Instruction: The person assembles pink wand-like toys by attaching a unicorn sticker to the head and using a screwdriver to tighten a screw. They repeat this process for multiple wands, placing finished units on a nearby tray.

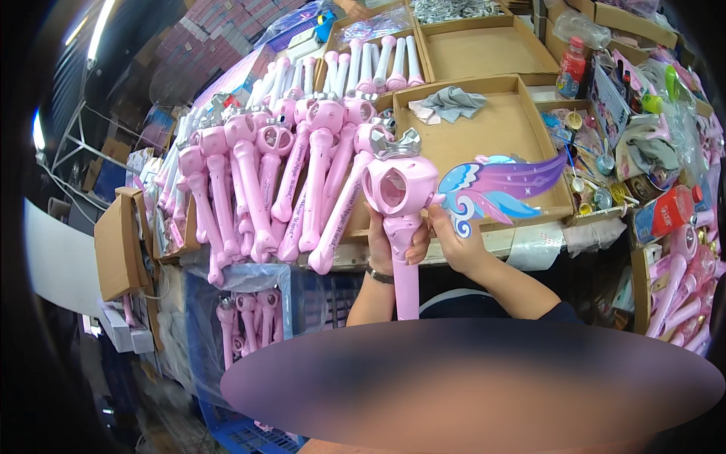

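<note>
A pink wand (401,227) is held upright near the middle of the frame, apparently so that the side of its head is kept steady and exposed to the purple-and-blue wing (503,189), whose root is held at that side. Similar wands (248,185) are laid close together at the upper left, probably for easy reach; a grey cloth (456,104) is laid in the cardboard tray (518,125) at upper centre. The wand's neck is gripped by the closed left hand (380,244); the wing's root is pinched by the right hand (461,242).
</note>
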`<state>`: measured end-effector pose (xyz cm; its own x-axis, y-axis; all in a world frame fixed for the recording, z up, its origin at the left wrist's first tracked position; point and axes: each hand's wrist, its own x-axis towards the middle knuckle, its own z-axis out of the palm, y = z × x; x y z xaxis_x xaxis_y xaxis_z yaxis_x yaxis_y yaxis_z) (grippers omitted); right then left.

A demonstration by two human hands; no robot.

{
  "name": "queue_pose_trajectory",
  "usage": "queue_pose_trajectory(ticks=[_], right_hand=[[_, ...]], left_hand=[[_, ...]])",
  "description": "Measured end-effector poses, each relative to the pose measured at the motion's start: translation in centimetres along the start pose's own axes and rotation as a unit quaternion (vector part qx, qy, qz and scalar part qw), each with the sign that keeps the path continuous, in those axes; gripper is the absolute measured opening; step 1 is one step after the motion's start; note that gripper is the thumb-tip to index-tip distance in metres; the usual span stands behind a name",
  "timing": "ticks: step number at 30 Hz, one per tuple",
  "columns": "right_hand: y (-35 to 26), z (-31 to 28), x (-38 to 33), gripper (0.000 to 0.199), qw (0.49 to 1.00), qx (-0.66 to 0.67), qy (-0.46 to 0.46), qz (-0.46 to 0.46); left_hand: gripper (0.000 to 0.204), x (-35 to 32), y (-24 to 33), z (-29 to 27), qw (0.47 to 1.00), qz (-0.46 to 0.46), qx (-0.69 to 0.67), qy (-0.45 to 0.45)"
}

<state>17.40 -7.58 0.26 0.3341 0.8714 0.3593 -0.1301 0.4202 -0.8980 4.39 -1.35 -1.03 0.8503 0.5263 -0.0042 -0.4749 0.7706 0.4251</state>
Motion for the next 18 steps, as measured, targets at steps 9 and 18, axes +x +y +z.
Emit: queue_pose_trajectory(ticks=[9, 18], right_hand=[[-0.6, -0.8, -0.2, 0.023, 0.991, 0.05, -0.018, 0.125], [0.0, -1.7, 0.2, 0.018, 0.996, -0.009, -0.061, 0.067]], left_hand=[[0.093, -0.2, -0.6, 0.1, 0.998, -0.003, 0.065, 0.012], [0.092, -0.5, -0.6, -0.9, 0.999, -0.004, 0.046, -0.028]])
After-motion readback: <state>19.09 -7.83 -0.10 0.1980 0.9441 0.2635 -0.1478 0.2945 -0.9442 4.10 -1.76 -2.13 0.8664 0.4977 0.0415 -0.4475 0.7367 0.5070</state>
